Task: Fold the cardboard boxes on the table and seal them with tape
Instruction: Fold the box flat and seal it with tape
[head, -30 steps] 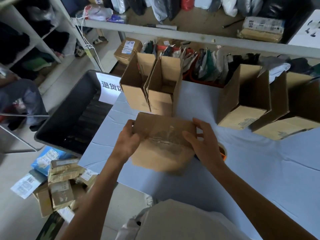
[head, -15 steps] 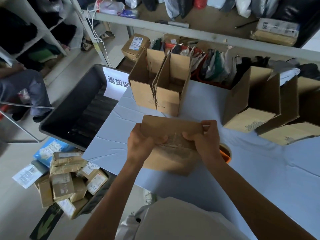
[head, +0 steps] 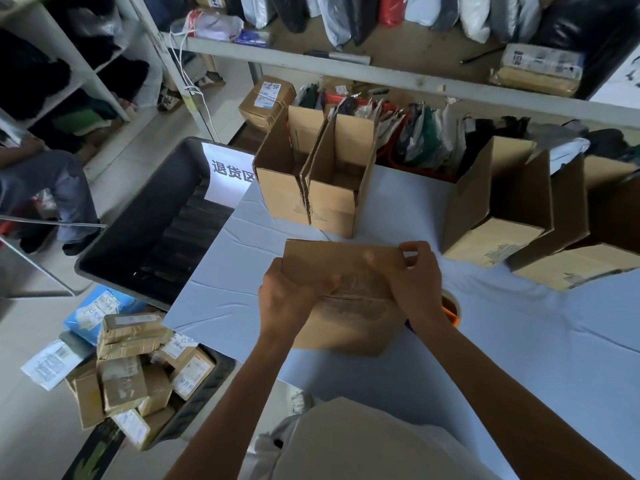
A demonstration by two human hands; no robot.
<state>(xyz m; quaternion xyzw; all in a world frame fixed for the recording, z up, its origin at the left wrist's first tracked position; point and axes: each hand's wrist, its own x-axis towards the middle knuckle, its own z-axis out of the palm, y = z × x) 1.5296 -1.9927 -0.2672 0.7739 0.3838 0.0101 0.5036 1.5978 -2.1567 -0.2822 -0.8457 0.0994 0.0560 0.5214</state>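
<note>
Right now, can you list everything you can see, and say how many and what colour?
taped box: one, brown, middle of the table, held in both hands.
open boxes: two, brown, upright side by side at the table's far edge.
tipped boxes: at least two, brown, lying on their sides at the table's right.
tape roll: one, orange inside, mostly hidden behind the right wrist.
table: one, pale blue cover.
bin: one, black, on the floor left of the table.
parcels: a pile, brown, floor at lower left.
shelf: one, white, behind the table, bags on it.
left hand: grips the taped box's left side.
right hand: grips its far right corner.
</note>
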